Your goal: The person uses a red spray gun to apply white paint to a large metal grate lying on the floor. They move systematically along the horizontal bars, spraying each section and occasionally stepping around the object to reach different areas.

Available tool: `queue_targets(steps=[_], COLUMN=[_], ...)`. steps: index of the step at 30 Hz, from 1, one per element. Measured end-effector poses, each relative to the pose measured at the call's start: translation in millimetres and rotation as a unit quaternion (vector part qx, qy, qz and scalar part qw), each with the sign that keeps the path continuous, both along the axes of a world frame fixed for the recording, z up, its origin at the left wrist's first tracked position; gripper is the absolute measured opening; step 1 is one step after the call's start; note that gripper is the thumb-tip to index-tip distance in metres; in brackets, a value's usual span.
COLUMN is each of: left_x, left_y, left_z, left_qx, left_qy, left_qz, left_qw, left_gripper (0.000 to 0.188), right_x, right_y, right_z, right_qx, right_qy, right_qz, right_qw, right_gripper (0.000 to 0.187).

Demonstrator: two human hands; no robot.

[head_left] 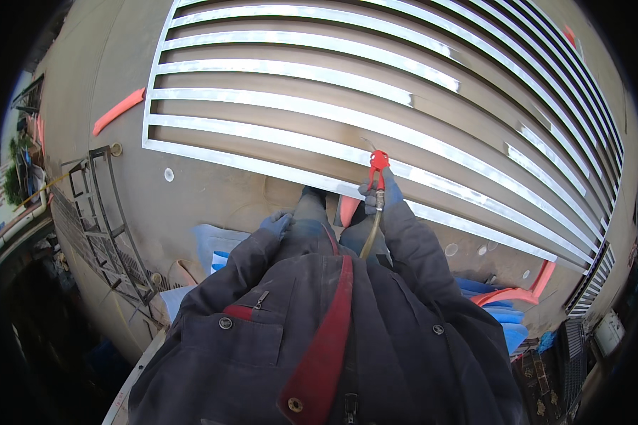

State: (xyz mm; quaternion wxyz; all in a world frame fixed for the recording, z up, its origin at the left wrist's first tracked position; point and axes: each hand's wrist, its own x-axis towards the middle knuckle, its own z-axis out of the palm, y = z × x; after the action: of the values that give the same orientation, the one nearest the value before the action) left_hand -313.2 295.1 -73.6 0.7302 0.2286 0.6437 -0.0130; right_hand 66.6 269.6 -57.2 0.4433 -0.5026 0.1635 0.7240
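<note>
My gloved right hand (385, 191) grips a red air blow gun (379, 160) with a thin bent nozzle pointing away from me. A yellowish hose (370, 237) runs from its handle back toward my body. The gun is over the near bars of a large frame of silvery metal slats (262, 102), which stretches across the upper view. On my left thigh rests my gloved left hand (276, 224), fingers lying loosely and holding nothing. A pink foam piece (349, 210) shows between my legs, by the frame's near edge.
Another pink foam strip (119, 112) lies off the frame's left corner, and a bent one (521, 293) is at its near right corner. A dark metal rack (108, 205) stands at the left. Blue sheeting (214, 241) lies beside my left arm; more blue material (509, 316) lies at right.
</note>
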Motion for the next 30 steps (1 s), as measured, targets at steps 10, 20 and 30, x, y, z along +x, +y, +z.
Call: queue_targets(steps=[10, 20, 30], left_x=[-30, -37, -124], left_y=[4, 20, -25], left_z=[8, 38, 12], left_qx=[-0.003, 0.068, 0.062], left_qy=[0.020, 0.026, 0.031], left_qz=[0.042, -0.025, 0.086], left_qw=[0.999, 0.997, 0.994], left_gripper=[0.033, 0.039, 0.039], right_x=[8, -129, -274], right_y=[42, 125, 224], right_z=[26, 39, 49], right_qx=[-0.126, 0.008, 0.143], right_qy=[0.002, 0.023, 0.019], right_qz=[-0.033, 0.177, 0.353], right_qw=[0.992, 0.984, 0.924], right_gripper=[0.066, 0.075, 0.077])
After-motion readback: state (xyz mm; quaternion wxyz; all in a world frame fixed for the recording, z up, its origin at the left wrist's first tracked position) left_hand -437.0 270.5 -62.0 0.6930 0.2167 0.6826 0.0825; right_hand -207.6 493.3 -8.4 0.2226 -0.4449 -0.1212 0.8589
